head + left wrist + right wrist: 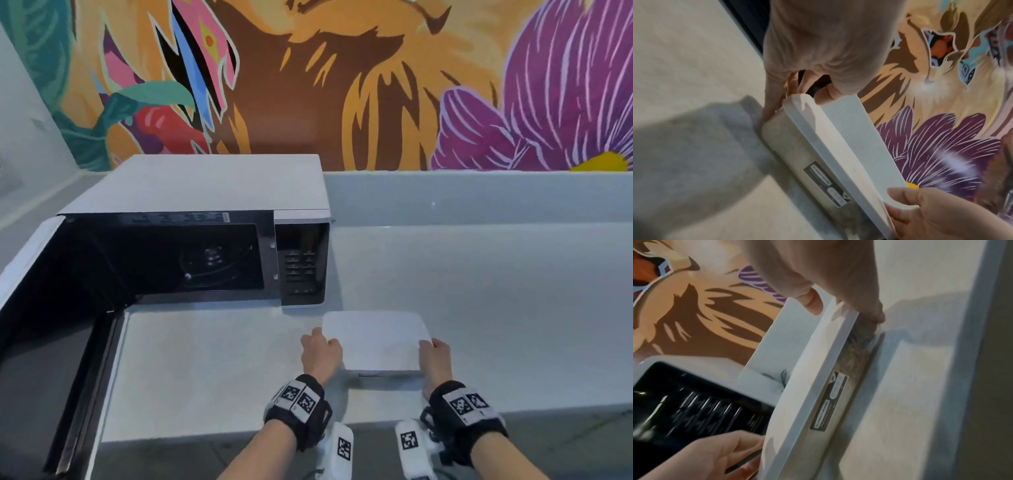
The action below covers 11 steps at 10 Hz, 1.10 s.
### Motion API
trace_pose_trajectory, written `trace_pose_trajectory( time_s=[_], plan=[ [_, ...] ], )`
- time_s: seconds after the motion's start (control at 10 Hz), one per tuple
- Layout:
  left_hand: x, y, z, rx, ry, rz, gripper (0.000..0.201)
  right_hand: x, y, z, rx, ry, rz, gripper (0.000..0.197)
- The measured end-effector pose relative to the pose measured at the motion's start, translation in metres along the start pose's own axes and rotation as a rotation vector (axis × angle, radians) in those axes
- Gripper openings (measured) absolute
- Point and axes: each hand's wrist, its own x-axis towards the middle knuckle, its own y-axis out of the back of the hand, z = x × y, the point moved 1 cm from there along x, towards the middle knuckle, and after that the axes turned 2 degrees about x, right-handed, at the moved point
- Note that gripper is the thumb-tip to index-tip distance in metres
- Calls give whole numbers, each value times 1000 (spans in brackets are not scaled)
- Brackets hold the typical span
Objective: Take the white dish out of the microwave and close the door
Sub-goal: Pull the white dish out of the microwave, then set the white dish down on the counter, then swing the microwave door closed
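The white rectangular dish point(375, 337) is outside the microwave, low over the pale counter in front of the keypad; I cannot tell whether it touches. My left hand point(320, 349) grips its left edge, thumb on the rim, fingers underneath point(774, 104). My right hand point(435, 356) grips its right edge the same way point(812, 303). A label point(825, 183) shows on the dish's near side wall. The white microwave point(212, 185) stands at the back left with its door point(44, 335) swung wide open to the left; its dark cavity point(178, 260) holds only the turntable hub.
The pale counter point(496, 308) stretches right of the microwave, with a low backsplash behind it. A painted mural point(376, 85) covers the wall. The counter's front edge point(548, 409) runs just behind my wrists. The open door juts out over the front left.
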Motion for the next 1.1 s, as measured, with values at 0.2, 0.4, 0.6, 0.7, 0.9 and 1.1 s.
trace_pose_trajectory(
  time_s=[0.2,0.4,0.6,0.7,0.9,1.1],
  plan=[
    [13,-32,29,-4,-42,-108,47,38,36,-22,-117,-1,24,12],
    [-10,-5,39,154,-205,-133,53,29,27,-52,-528,46,79,64],
    [-82,124,24,329,-671,470,33,-53,-50,-117,-566,731,-128,54],
    [-125,197,1,469,-652,886,39,-101,-92,-139,-501,1012,-286,45],
    [-185,298,-100,619,141,1067,56,-145,-142,-162,-570,1361,-313,36],
    [-209,302,-134,423,214,851,92,-147,-159,-178,-675,1363,-312,39]
  ],
)
